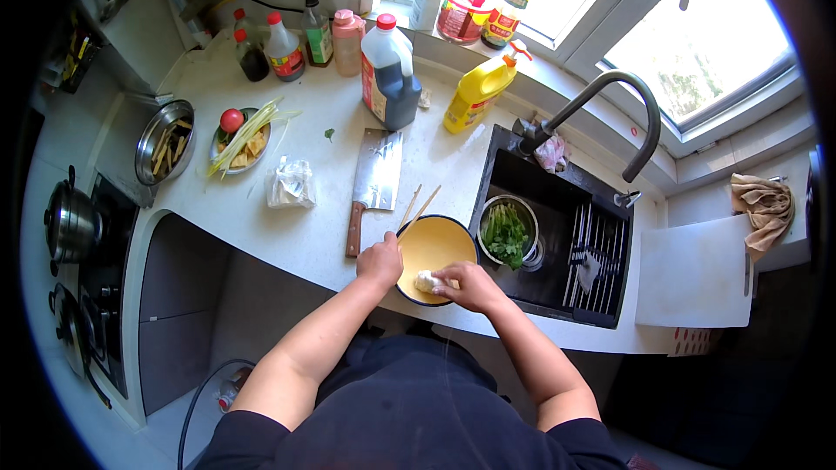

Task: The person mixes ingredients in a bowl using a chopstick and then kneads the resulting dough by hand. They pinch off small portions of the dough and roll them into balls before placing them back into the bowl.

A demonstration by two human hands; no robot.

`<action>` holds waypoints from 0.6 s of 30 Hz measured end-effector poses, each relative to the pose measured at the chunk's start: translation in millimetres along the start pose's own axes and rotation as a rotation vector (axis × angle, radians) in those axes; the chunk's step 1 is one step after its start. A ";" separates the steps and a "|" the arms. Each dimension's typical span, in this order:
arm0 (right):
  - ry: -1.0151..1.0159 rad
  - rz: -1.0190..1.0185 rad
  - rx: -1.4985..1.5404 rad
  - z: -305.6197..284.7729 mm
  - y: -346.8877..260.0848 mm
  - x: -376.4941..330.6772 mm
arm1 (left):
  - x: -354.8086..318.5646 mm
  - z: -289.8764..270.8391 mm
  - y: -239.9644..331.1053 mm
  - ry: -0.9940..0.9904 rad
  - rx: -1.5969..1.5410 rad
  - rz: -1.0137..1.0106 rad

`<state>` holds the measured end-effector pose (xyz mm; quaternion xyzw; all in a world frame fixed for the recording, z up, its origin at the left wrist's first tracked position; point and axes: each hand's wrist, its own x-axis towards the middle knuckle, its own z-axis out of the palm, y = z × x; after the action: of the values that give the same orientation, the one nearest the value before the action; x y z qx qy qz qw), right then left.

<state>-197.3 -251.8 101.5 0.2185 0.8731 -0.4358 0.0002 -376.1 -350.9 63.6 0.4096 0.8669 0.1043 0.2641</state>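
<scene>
A yellow-lined bowl with a dark rim (435, 240) is near the counter's front edge. My left hand (380, 263) is closed on its left rim. A pair of chopsticks (421, 206) rises past that rim beside my left fingers; whether they are held too I cannot tell. Inside the bowl, my right hand (473, 285) has its fingers closed on a whitish lump that looks like dough (426, 281). A cleaver (377, 170) with a wooden handle lies left of the bowl. Farther left is a crumpled white plastic bag (291, 184).
Right of the bowl, a black sink (557, 296) holds a metal basin of leafy greens (506, 231) under a tall faucet (649, 109). A white board (692, 274) stands beyond. Bottles, a large jug (389, 78) and a yellow bottle (479, 94) line the back. Pots (74, 222) occupy the left stove.
</scene>
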 end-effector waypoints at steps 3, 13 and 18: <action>0.062 0.005 -0.119 -7.5 -7.4 -2.7 | -1.5 2.3 -2.5 0.003 -0.005 -0.001; 0.092 0.148 -0.080 57.8 20.2 24.8 | -3.1 -0.2 -0.9 -0.005 -0.003 0.010; 0.100 0.123 -0.162 74.1 33.9 44.5 | -1.9 -2.5 1.5 -0.014 0.014 0.010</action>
<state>-238.7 -273.5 21.2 0.2923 0.8893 -0.3516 0.0008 -375.5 -351.3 67.0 0.4163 0.8637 0.0968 0.2669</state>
